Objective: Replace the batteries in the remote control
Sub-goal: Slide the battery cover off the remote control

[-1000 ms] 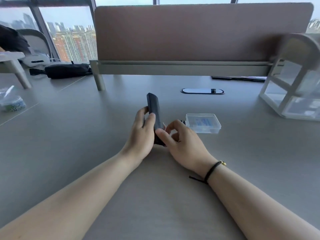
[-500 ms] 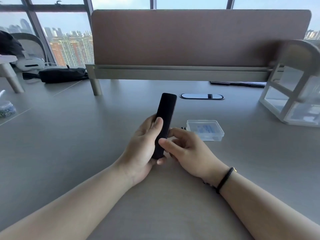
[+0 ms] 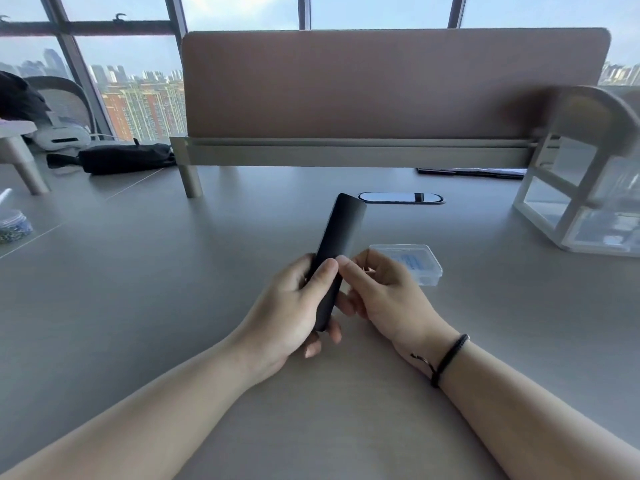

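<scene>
A slim black remote control (image 3: 341, 237) is held above the grey desk, its plain back side facing me and its far end tilted away to the right. My left hand (image 3: 291, 317) wraps its lower half, thumb pressed on the back. My right hand (image 3: 384, 292) touches the remote's right edge with its fingertips, thumb tip next to the left thumb. A clear plastic box (image 3: 415, 263) with blue contents lies on the desk just behind my right hand. No batteries are visible.
A desk divider panel (image 3: 391, 84) stands across the back. A cable grommet (image 3: 401, 198) sits beyond the remote. A white-framed clear organizer (image 3: 581, 202) stands at right. A black pouch (image 3: 124, 157) and a small jar (image 3: 14, 226) are at left.
The remote has turned from nearly edge-on to showing its flat back, and its far end has swung to the right. My right hand has closed in on its right edge.
</scene>
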`<state>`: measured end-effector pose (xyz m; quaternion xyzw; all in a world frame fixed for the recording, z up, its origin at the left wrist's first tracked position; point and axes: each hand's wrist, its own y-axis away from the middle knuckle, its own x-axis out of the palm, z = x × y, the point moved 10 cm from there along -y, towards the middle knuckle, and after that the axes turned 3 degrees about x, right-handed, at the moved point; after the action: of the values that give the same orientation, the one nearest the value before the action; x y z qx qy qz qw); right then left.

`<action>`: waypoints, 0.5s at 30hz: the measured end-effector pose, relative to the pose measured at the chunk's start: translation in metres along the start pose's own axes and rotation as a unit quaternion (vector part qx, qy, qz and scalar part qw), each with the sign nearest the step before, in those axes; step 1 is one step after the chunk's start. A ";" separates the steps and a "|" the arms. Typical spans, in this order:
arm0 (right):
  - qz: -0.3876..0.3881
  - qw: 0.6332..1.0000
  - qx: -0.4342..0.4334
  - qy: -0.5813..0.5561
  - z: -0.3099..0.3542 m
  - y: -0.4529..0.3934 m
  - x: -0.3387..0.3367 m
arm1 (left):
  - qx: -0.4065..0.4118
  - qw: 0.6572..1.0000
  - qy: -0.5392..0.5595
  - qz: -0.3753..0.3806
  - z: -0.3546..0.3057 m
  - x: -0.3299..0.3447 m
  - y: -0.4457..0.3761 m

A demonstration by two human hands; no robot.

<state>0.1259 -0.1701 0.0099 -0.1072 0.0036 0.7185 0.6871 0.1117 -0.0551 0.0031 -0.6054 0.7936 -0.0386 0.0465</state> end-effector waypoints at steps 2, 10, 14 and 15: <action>-0.004 1.000 0.001 -0.020 0.001 0.000 -0.002 | -0.004 1.000 -0.014 0.006 0.000 0.002 0.001; -0.041 0.998 -0.043 -0.029 0.011 0.003 -0.010 | -0.023 0.999 -0.034 -0.012 0.006 -0.004 -0.004; -0.042 0.997 -0.037 -0.043 0.009 0.003 -0.009 | -0.035 0.999 -0.024 -0.004 0.007 -0.002 -0.002; -0.042 0.998 -0.032 -0.046 0.008 0.003 -0.009 | -0.037 0.999 -0.025 0.000 0.007 -0.001 -0.001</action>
<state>0.1225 -0.1780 0.0187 -0.0960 -0.0558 0.6933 0.7120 0.1142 -0.0549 -0.0040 -0.6076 0.7930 0.0058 0.0443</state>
